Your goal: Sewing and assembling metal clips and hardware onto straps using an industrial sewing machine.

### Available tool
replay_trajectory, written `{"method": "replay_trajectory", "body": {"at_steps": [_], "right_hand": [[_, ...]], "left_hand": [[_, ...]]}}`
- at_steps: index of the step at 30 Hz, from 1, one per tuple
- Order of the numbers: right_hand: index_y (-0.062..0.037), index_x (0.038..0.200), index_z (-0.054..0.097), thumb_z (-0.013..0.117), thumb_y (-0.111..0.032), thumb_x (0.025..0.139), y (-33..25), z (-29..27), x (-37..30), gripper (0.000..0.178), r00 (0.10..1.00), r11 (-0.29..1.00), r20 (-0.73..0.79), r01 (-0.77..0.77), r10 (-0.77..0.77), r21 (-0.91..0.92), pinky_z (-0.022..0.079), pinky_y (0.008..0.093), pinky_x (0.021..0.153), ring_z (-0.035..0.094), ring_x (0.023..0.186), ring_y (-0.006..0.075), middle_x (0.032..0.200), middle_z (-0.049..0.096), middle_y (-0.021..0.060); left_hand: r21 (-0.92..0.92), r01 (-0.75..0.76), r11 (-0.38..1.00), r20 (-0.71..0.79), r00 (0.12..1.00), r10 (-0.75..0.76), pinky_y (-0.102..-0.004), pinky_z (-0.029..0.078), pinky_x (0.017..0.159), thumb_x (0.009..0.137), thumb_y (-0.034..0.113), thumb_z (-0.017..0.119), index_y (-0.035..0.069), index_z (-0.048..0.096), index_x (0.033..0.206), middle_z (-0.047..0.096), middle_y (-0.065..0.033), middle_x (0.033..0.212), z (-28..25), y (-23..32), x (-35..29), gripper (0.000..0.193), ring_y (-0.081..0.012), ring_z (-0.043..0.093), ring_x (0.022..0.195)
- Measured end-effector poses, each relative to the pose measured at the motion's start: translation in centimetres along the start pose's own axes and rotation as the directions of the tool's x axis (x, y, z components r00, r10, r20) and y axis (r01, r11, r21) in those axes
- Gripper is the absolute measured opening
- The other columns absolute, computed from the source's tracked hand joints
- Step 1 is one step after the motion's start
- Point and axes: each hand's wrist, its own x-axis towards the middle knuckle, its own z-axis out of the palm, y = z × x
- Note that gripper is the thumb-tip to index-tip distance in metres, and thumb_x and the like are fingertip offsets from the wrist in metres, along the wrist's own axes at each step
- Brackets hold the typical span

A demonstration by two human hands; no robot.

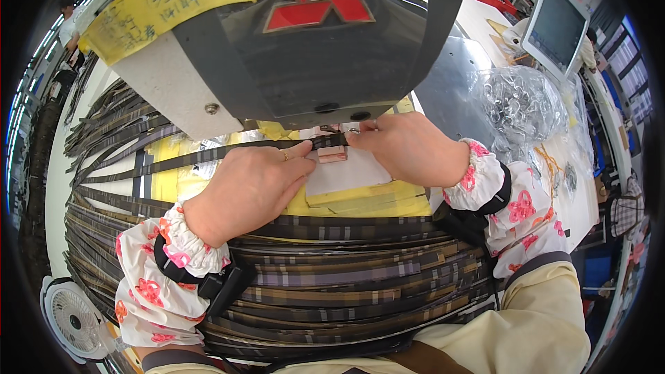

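A narrow dark plaid strap [187, 159] runs in from the left and passes under the front of a grey sewing machine head [332, 62]. My left hand [242, 183], with a ring on one finger, presses its fingertips on the strap just left of the sewing spot. Over on the right side, my right hand [415, 149] pinches the strap's end between thumb and fingers. Between both hands, a small pinkish block [332, 155] sits just in front of the strap on a white plate [353, 179]. The needle area is mostly hidden behind the machine head.
Many plaid straps [332, 273] lie stacked along the near edge and fan out left. Yellow tape [374, 201] covers the work surface. A clear bag of metal hooks [519, 104], a screen [556, 24] and orange threads [549, 163] are right. A white fan [73, 318] stands lower left.
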Motion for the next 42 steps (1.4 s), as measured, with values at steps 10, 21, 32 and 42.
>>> {"method": "replay_trajectory", "body": {"at_steps": [10, 21, 32, 42], "right_hand": [[-0.0057, 0.103, 0.066, 0.059, 0.001, 0.072, 0.5, 0.3, -0.3, 0.032, 0.995, 0.993, -0.1, 0.028, -0.017, 0.113, 0.054, 0.0385, 0.069, 0.065, 0.079, 0.0332, 0.098, 0.062, 0.0144], [0.0044, 0.093, 0.067, 0.065, -0.003, 0.079, -1.2, -1.5, 0.3, 0.016, 0.957, 0.646, 0.226, -0.289, 0.182, 0.706, 0.05, 0.0293, 0.068, 0.064, 0.072, 0.0252, 0.079, 0.065, 0.0162], [-0.0017, 0.125, 0.055, 0.066, -0.005, 0.08, -2.3, -1.3, -0.4, 0.046, 0.984, 0.804, 0.062, 0.1, -0.168, 0.587, 0.048, 0.0382, 0.092, 0.053, 0.112, 0.0367, 0.127, 0.05, 0.0206], [-0.0024, 0.114, 0.062, 0.068, -0.003, 0.076, -2.3, -0.5, 0.0, 0.038, 0.979, 0.796, 0.057, 0.126, -0.197, 0.592, 0.049, 0.037, 0.085, 0.056, 0.1, 0.0297, 0.124, 0.052, 0.0175]], "left_hand": [[0.054, -0.069, 0.996, -0.054, 0.996, 0.071, -0.0377, 0.051, 0.067, 0.079, 0.01, 0.063, 0.005, 0.065, 0.098, 0.067, -0.0127, 0.108, 0.7, -0.8, -0.1, 0.02, -0.0292, 0.062, 0.073], [-0.008, -0.002, 1.0, -0.329, 0.944, -0.001, -0.0396, 0.048, 0.069, 0.078, 0.013, 0.063, 0.005, 0.061, 0.103, 0.065, -0.0113, 0.084, 2.9, -1.3, 0.5, 0.027, -0.0328, 0.06, 0.075], [0.113, 0.242, 0.964, -0.139, 0.964, -0.225, -0.0395, 0.046, 0.091, 0.084, 0.016, 0.063, 0.02, 0.064, 0.119, 0.057, -0.0121, 0.129, -3.4, -9.4, -7.4, 0.036, -0.0316, 0.059, 0.102], [-0.004, 0.48, 0.877, 0.118, 0.871, -0.476, -0.039, 0.038, 0.104, 0.074, 0.016, 0.069, 0.01, 0.019, 0.15, 0.029, -0.0277, 0.147, -7.1, -14.3, -7.4, 0.091, -0.0397, 0.042, 0.128]]}}
